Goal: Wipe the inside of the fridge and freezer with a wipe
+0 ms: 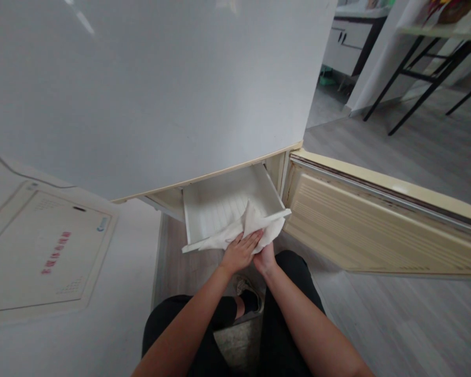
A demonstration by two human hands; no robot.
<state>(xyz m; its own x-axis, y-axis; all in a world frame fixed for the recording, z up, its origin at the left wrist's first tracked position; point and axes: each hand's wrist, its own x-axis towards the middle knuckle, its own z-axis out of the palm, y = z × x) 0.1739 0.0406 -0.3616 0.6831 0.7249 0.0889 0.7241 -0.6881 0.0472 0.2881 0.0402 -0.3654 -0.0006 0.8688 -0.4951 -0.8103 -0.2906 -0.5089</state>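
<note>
A white cloth (272, 233) is draped over the front edge of a pulled-out white drawer (208, 209) in the lower compartment of a refrigerator. My left hand (241, 251) presses on the cloth from above at the middle of the drawer front, its fingers together and pointing right. Just right of it, my right hand (265, 258) grips the cloth from below, with most of its fingers hidden behind cloth and left hand. A peak of the fabric stands up over the drawer's rim.
The cream lower door (377, 225) stands swung out to the right. Above the drawer is the fridge's large pale upper door (160, 89). A white wall panel with red lettering (51, 251) is at left. My knees and a shoe (247, 293) are below. A black-legged table (435, 68) stands far right.
</note>
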